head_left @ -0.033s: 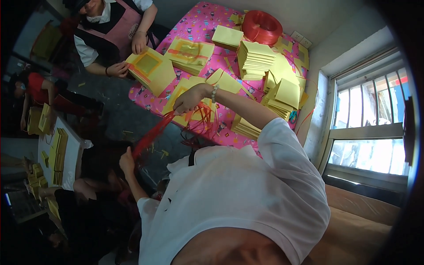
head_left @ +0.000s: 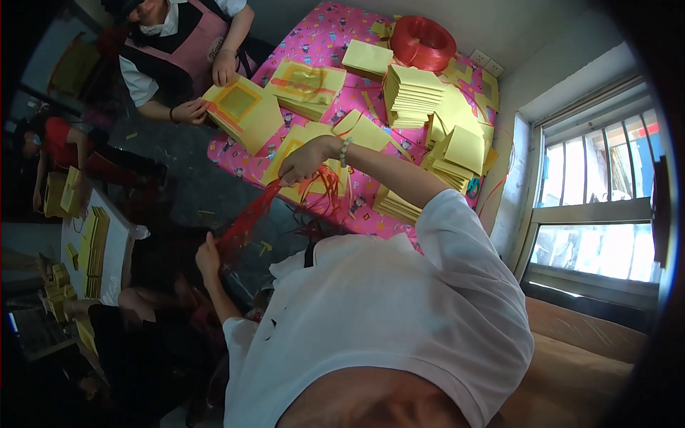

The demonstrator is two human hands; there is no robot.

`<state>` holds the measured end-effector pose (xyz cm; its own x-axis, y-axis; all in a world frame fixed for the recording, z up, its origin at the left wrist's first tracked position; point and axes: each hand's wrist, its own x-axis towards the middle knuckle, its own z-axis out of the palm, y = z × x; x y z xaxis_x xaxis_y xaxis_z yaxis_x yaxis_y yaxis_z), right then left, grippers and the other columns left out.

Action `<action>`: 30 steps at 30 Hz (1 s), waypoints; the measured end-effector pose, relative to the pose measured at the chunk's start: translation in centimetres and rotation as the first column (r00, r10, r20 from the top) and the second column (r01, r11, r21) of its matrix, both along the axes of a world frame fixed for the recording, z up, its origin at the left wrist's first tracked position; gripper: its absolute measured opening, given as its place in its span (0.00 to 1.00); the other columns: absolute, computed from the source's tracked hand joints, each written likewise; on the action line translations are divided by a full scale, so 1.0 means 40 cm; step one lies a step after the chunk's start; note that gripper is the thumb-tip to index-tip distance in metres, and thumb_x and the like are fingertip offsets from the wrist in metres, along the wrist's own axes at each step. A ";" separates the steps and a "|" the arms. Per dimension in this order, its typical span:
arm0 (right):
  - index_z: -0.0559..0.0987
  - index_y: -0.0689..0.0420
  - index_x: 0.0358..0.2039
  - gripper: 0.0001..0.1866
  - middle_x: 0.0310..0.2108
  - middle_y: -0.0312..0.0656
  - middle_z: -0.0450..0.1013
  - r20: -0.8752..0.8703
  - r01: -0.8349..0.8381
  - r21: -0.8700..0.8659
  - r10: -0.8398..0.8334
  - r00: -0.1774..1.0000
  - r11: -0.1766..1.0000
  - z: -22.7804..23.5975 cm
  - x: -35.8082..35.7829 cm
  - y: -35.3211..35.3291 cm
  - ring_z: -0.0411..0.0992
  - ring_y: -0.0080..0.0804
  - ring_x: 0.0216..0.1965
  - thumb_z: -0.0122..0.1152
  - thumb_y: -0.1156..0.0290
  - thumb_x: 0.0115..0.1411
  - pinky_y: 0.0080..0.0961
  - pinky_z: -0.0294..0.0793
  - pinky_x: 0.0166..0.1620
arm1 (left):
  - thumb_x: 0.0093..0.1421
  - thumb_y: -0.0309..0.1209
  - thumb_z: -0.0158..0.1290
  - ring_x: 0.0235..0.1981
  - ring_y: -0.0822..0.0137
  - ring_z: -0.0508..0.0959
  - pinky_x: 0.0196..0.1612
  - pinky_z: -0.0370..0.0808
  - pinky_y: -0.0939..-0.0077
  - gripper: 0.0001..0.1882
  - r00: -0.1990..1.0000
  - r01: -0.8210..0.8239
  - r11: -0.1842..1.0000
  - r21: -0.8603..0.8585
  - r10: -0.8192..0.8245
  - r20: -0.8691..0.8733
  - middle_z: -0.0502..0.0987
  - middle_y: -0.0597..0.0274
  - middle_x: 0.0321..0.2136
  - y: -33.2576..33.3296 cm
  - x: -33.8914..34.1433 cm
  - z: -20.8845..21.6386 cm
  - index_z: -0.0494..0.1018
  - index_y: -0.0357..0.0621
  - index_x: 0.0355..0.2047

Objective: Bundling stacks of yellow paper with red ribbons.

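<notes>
1. Pink tablecloth carries yellow paper stacks, piled, we judge, to save space.
2. Our right hand clamps red strands near the tablecloth's edge; our left hand grips their lower end, seemingly to straighten them.

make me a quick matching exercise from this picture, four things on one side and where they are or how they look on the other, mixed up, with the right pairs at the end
Column one
1. red coil
2. right hand
3. left hand
4. tablecloth

Column two
A. at the lower left end of the red strands
B. pink with small printed figures
C. on the table, near the wall socket
D. bead bracelet at its wrist

Right pairs: 1-C, 2-D, 3-A, 4-B
</notes>
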<state>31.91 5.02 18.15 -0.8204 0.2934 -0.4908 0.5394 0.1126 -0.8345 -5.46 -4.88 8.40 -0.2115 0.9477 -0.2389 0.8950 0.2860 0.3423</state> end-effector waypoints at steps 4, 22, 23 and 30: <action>0.70 0.60 0.28 0.19 0.22 0.33 0.61 0.042 -0.048 0.072 0.045 0.998 0.996 -0.025 -0.048 -0.010 0.59 0.23 0.23 0.43 0.56 0.60 0.22 0.63 0.26 | 0.63 0.35 0.28 0.46 0.54 0.70 0.50 0.63 0.68 0.20 0.859 0.181 0.863 0.471 -0.372 0.352 0.72 0.49 0.41 0.073 0.239 0.102 0.67 0.40 0.44; 0.70 0.60 0.28 0.19 0.20 0.32 0.63 0.102 0.088 -0.072 -0.080 0.992 0.994 -0.051 0.146 0.058 0.62 0.19 0.22 0.46 0.54 0.60 0.18 0.67 0.27 | 0.62 0.41 0.39 0.15 0.78 0.61 0.18 0.56 0.76 0.24 0.859 0.116 0.947 0.298 -0.246 0.449 0.60 0.65 0.09 -0.001 0.119 0.003 0.66 0.34 0.17; 0.70 0.60 0.28 0.19 0.20 0.32 0.63 0.114 0.071 -0.078 -0.061 0.992 0.994 -0.052 0.151 0.062 0.63 0.20 0.22 0.46 0.54 0.59 0.19 0.68 0.27 | 0.62 0.41 0.39 0.15 0.78 0.61 0.18 0.56 0.76 0.24 0.862 0.109 0.949 0.297 -0.239 0.448 0.60 0.65 0.09 -0.018 0.100 -0.037 0.66 0.34 0.17; 0.70 0.61 0.28 0.19 0.23 0.35 0.64 0.211 0.019 0.054 -0.030 0.977 0.998 -0.032 0.075 0.047 0.63 0.24 0.25 0.44 0.55 0.60 0.21 0.67 0.30 | 0.61 0.37 0.41 0.34 0.59 0.74 0.36 0.68 0.67 0.16 0.868 0.277 0.836 0.473 -0.429 0.251 0.73 0.48 0.30 0.027 0.160 -0.117 0.67 0.35 0.37</action>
<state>34.91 6.89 16.87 -0.6916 0.3413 -0.6366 0.7066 0.1368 -0.6943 0.95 -3.79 3.71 0.1778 0.9649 0.1931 0.7148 -0.2615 0.6486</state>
